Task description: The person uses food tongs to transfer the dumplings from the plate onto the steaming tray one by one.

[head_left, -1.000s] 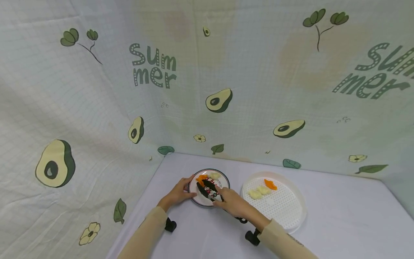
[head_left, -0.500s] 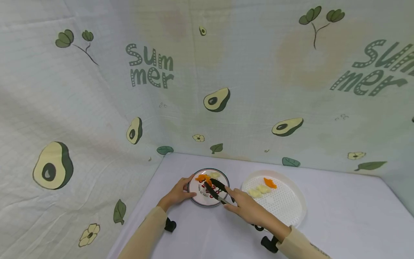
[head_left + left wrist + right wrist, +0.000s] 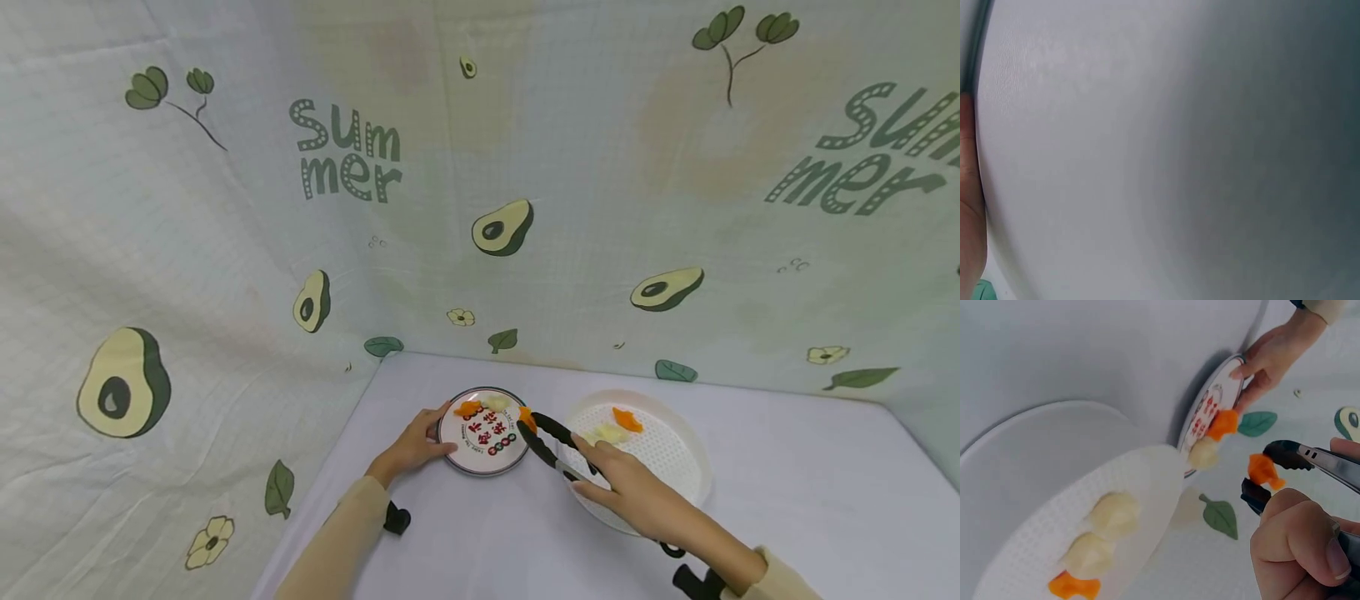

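**Orange piece in tongs, between plate and tray**

R hand (image 3: 630,496) grips black tongs (image 3: 551,442), fingers curled round the handles; tong tips pinch a small orange piece (image 3: 527,417). The piece hangs just off the right edge of the printed plate (image 3: 483,454), between the plate and the white perforated tray (image 3: 660,483), touching neither as far as the head view shows. Right wrist view confirms: orange piece (image 3: 1262,470) clamped between the two black tips, thumb and forefinger wrapped on the tongs (image 3: 1310,456).

L hand (image 3: 412,446) rests at the plate's left edge, thumb and fingers on the rim; prob. a light grip, but the fingers' curl is hard to read at this size. Left wrist view shows only white tabletop and a sliver of skin.

On the plate, far edge: one more orange piece (image 3: 467,408) and a pale dumpling-like piece (image 3: 497,403). On the tray, far-left part: two pale pieces (image 3: 609,433) side by side and an orange one (image 3: 627,420) just beyond them.

All on the white table (image 3: 787,500), plate near its far-left corner, tray just right of it. Avocado-print cloth (image 3: 225,250) backs the table.
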Action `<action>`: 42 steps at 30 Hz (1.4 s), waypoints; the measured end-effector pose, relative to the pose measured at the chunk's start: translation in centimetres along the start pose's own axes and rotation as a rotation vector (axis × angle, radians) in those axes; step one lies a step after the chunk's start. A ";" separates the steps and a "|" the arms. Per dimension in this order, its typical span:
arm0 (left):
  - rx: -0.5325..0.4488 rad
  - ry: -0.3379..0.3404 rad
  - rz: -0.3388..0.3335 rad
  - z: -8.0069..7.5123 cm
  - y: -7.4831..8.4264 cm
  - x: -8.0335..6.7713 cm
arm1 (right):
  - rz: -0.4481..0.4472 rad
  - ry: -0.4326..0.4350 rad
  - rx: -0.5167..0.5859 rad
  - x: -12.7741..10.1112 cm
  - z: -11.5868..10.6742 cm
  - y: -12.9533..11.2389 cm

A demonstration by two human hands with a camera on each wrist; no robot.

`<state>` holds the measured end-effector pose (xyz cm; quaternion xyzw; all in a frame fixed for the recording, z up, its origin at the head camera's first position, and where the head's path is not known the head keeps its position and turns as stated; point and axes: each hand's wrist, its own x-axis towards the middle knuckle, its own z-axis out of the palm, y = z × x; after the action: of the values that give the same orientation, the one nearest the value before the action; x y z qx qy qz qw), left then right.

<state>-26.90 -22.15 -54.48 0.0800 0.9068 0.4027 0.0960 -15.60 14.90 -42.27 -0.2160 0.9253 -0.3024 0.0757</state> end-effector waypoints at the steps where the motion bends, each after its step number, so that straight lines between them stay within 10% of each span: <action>1: 0.003 0.000 -0.001 0.0 0.0 0.0 | 0.003 0.004 -0.006 -0.4 -0.3 0.2; 42: -0.008 0.017 -0.016 0.3 0.3 0.0 | 0.104 -0.120 0.016 -6.6 -1.3 7.2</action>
<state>-26.85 -21.72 -54.46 0.0692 0.9065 0.4062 0.0919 -12.57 23.75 -45.44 -0.1847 0.9266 -0.2919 0.1483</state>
